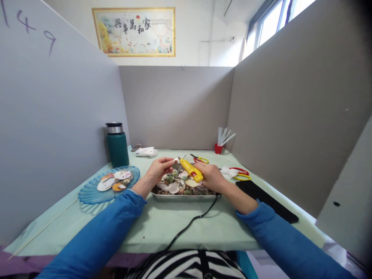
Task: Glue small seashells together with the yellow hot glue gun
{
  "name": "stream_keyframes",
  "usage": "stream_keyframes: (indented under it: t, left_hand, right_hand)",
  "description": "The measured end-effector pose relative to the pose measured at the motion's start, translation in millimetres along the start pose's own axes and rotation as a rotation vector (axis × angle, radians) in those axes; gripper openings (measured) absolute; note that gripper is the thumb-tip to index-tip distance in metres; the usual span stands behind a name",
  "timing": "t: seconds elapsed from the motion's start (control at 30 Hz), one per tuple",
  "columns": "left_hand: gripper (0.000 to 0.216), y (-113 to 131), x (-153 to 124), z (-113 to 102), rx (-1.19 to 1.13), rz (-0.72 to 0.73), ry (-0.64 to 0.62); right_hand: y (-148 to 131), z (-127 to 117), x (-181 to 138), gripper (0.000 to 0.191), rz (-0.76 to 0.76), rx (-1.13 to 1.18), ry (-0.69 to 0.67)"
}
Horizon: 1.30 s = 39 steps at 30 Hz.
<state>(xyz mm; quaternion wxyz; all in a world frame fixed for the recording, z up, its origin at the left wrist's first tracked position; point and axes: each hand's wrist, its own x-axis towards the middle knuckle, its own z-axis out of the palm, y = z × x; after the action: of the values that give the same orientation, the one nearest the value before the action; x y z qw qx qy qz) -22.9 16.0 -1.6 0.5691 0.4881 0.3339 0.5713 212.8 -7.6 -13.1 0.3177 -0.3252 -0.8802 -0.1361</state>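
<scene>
My right hand [211,176] grips a yellow glue gun [191,170], nozzle pointing up and left; its black cord [188,226] trails toward me. My left hand [158,169] pinches a small pale piece [176,159] right at the nozzle tip. Both hands hover over a metal tray [183,197] filled with seashells and small stones.
A blue glass plate [90,193] with several decorated shells lies left. A green thermos [117,145] stands behind it. A red cup [218,148] of white sticks, two scissors [200,159] [241,174], a black phone [266,200] and white tissue [146,152] lie around. Grey partitions enclose the table.
</scene>
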Motion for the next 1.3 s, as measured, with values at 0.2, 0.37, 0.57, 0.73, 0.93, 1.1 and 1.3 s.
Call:
stream_keyframes:
  t: [0.2,0.37,0.57,0.73,0.93,1.1,1.3]
  left_hand:
    - [0.031,0.7,-1.0,1.2,-0.005,-0.004,-0.011]
    - [0.030,2.3,-3.7,3.4,0.015,-0.004,-0.018]
    - [0.030,1.8,-3.3,2.9,0.022,0.002,-0.018]
    - [0.031,2.0,-3.1,2.6,0.020,0.005,-0.003]
    - [0.029,2.1,-3.3,2.7,0.018,0.010,-0.004]
    - [0.030,1.9,-3.8,3.3,0.022,0.009,-0.009]
    - [0.030,2.2,-3.7,3.3,0.020,0.005,-0.008]
  right_hand:
    - [-3.5,-3.4,1.3,0.027,-0.041,0.008,-0.026]
    - [-3.1,-2.0,1.1,0.025,-0.052,0.003,-0.033]
    - [-2.9,-2.1,1.0,0.026,-0.029,-0.009,-0.008]
    - [-2.0,-1.7,0.7,0.029,0.009,-0.022,0.006]
    - [-2.2,-1.7,0.7,0.028,-0.032,0.007,-0.007]
    - [-2.7,-3.0,1.1,0.028,-0.049,0.009,-0.015]
    - [-3.7,-3.2,1.1,0.024,-0.066,0.006,-0.017]
